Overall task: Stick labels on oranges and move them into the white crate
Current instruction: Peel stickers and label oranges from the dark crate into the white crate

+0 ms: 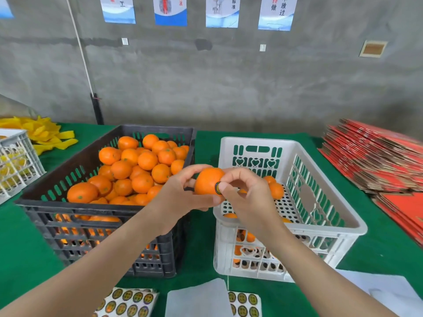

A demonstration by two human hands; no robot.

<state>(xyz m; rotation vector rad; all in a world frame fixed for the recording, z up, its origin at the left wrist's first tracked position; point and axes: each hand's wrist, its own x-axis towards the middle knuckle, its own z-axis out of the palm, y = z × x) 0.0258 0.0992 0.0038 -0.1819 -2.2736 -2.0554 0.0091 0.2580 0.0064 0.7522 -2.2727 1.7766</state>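
Gold-printed label sheets (128,302) lie nearest, at 6 o'clock, either side of a white paper (196,298). Above them, dead centre, the left hand (176,195) cups the orange (207,180) from its 9 o'clock side, fingers wrapped round it. The right hand (245,193) closes on it from 3 o'clock, thumb pressing the label (217,187) onto the peel, the other fingers curled.

The orange is in the air over the gap between the black crate (75,216) at 9 o'clock, heaped with fruit, and the white crate (357,227) at 3 o'clock, which holds only a few.

Two risks, as I judge them. The label's edge could lift or crease if the thumb leaves before it is rubbed flat on the curved peel. A loosened grip here could drop the fruit onto a crate rim or between the crates.

Green cloth (29,248) covers the table. Farther out, red cartons (375,161) are stacked at 2 o'clock. Yellow strips (45,131) and a grey basket (16,156) sit at 10 o'clock. Posters (170,10) hang on a bare concrete wall at 12.
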